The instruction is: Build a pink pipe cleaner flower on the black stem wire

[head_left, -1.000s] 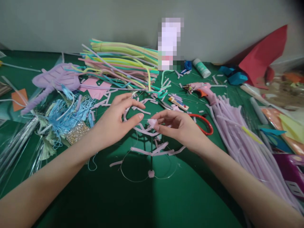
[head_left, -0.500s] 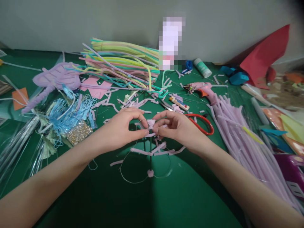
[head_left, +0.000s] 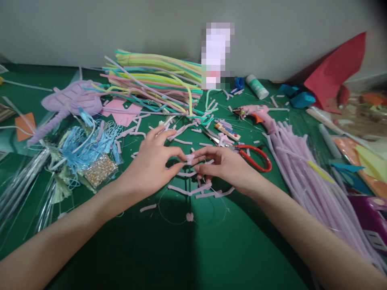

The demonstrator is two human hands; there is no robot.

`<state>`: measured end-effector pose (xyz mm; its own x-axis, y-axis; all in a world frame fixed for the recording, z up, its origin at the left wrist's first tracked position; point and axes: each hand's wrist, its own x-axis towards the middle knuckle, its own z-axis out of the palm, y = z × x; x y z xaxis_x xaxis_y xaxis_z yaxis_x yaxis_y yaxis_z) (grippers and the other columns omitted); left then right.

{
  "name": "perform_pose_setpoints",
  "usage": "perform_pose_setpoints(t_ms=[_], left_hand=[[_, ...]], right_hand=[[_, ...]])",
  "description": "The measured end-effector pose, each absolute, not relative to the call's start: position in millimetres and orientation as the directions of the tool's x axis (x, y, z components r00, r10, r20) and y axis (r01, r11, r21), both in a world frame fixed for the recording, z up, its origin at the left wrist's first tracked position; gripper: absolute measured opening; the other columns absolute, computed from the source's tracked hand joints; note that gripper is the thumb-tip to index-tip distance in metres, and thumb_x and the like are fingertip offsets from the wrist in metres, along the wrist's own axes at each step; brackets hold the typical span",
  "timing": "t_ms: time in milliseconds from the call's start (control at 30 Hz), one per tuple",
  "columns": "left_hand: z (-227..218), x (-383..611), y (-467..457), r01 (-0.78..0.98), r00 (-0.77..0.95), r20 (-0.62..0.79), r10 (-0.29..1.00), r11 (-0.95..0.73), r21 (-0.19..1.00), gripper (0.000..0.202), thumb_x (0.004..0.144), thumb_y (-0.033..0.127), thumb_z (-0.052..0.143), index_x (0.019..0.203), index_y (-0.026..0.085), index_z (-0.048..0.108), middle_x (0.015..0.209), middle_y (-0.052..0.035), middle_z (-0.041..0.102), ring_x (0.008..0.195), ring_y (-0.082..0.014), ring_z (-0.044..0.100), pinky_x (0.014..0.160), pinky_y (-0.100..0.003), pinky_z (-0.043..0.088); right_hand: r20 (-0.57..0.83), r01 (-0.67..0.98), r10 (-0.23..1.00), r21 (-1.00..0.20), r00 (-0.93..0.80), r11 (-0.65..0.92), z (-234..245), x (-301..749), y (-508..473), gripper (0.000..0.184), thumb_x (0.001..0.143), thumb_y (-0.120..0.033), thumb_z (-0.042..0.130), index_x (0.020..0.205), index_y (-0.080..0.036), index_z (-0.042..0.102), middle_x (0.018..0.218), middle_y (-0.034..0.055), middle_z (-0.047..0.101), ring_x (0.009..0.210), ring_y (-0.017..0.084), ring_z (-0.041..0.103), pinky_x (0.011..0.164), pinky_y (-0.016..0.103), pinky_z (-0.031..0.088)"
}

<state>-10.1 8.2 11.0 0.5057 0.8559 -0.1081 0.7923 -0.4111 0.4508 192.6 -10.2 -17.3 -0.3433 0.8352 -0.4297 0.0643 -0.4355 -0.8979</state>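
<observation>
Over the middle of the green table, my left hand [head_left: 157, 159] pinches a small pale pink fuzzy piece [head_left: 190, 159] between thumb and index finger, the other fingers spread. My right hand [head_left: 222, 163] grips the same piece from the other side, fingers curled. A dark thin stem runs down from it to a small pink tuft [head_left: 189, 217]. Fine pale wire loops out to both sides of that tuft. Short lilac pipe cleaner pieces [head_left: 188, 190] lie around and below the hands. Just beyond my right hand rest red-handled scissors [head_left: 256, 158].
Behind lie bundled coloured pipe cleaners [head_left: 157, 78], a pink glue gun [head_left: 256, 112] and a glue stick [head_left: 256, 86]. Blue tassels [head_left: 87, 137], a bag of beads [head_left: 100, 169] and a lilac fuzzy shape [head_left: 74, 98] are left. Lilac pipe cleaners [head_left: 314, 177] spread at right.
My left hand has lifted and spread its outer fingers while keeping the pinch. The pink tuft and wire loops have shifted slightly up, and the right loop spreads wider.
</observation>
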Motion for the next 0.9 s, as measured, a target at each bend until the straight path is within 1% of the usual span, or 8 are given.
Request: perform_pose_setpoints(t_ms=[167,267,333,400,500,633,767,900], left_hand=[[2,-10,10,0.767,0.592,-0.104,0.799,-0.518,0.379,0.022,0.091,0.029,0.059,0.088,0.019,0.078,0.15,-0.0158,0.045,0.149,-0.0434,0.013,0.116,-0.066,0.019],[1,-10,9,0.744,0.62,-0.125,0.774,-0.53,0.406,0.025,0.094,0.03,0.053,0.086,0.017,0.073,0.145,-0.0168,0.049,0.149,-0.0413,0.015,0.117,-0.063,0.022],[2,-11,7,0.72,0.64,-0.12,0.759,-0.538,0.439,0.028,0.096,0.031,0.047,0.089,0.015,0.068,0.14,-0.0177,0.05,0.148,-0.0388,0.017,0.116,-0.06,0.025],[1,-11,6,0.7,0.662,-0.108,0.742,-0.561,0.442,0.03,0.099,0.03,0.04,0.09,0.014,0.064,0.134,-0.0195,0.051,0.145,-0.0367,0.024,0.115,-0.057,0.029],[2,-13,5,0.686,0.691,-0.094,0.716,-0.61,0.397,0.028,0.099,0.026,0.036,0.093,0.013,0.06,0.125,-0.0198,0.052,0.134,-0.0349,0.039,0.108,-0.053,0.036],[10,-18,10,0.74,0.631,-0.168,0.757,-0.523,0.424,0.014,0.094,0.026,0.045,0.097,0.018,0.056,0.112,-0.0119,0.056,0.109,-0.0293,0.054,0.087,-0.042,0.047],[19,-21,20,0.823,0.489,-0.236,0.84,-0.356,0.442,0.007,0.089,0.023,0.049,0.094,0.021,0.054,0.086,-0.0028,0.063,0.078,-0.0211,0.061,0.066,-0.031,0.044],[19,-22,26,0.843,0.425,-0.34,0.839,-0.23,0.486,0.009,0.088,0.029,0.053,0.092,0.021,0.055,0.075,0.0002,0.064,0.071,-0.0191,0.062,0.061,-0.028,0.042]], right_hand=[[-0.479,0.079,0.805,-0.872,-0.351,-0.484,-17,192,-10,0.025,0.07,-0.013,0.069,0.094,-0.015,0.064,0.094,0.0046,0.07,0.057,0.008,0.064,0.048,0.02,0.052],[-0.461,0.127,0.819,-0.886,-0.342,-0.445,-19,192,-11,0.036,0.071,-0.016,0.069,0.106,-0.017,0.06,0.092,0.0033,0.068,0.059,0.011,0.065,0.049,0.023,0.053],[-0.378,0.23,0.881,-0.919,-0.285,-0.32,-20,192,-13,0.047,0.073,-0.02,0.071,0.117,-0.021,0.056,0.097,0.0027,0.066,0.059,0.011,0.063,0.051,0.026,0.054],[-0.211,0.376,0.947,-0.92,-0.241,-0.109,-21,192,-17,0.051,0.074,-0.021,0.072,0.122,-0.024,0.055,0.107,0.0036,0.062,0.07,0.013,0.064,0.06,0.029,0.056],[0.004,0.559,0.958,-0.811,-0.288,0.171,-20,189,-23,0.036,0.077,-0.017,0.069,0.112,-0.023,0.064,0.112,0.0062,0.058,0.095,0.018,0.062,0.08,0.035,0.055],[0.132,0.703,0.928,-0.618,-0.349,0.353,-14,181,-21,0.014,0.084,-0.019,0.065,0.093,-0.02,0.075,0.11,0.011,0.056,0.109,0.026,0.054,0.095,0.045,0.047],[0.224,0.765,0.864,-0.4,-0.452,0.504,-9,167,-9,0.014,0.085,-0.02,0.065,0.082,-0.019,0.079,0.11,0.0144,0.058,0.107,0.032,0.047,0.091,0.048,0.045],[0.21,0.794,0.828,-0.238,-0.52,0.56,-9,154,-3,0.018,0.085,-0.018,0.064,0.075,-0.014,0.078,0.113,0.018,0.059,0.106,0.034,0.043,0.087,0.047,0.044]])
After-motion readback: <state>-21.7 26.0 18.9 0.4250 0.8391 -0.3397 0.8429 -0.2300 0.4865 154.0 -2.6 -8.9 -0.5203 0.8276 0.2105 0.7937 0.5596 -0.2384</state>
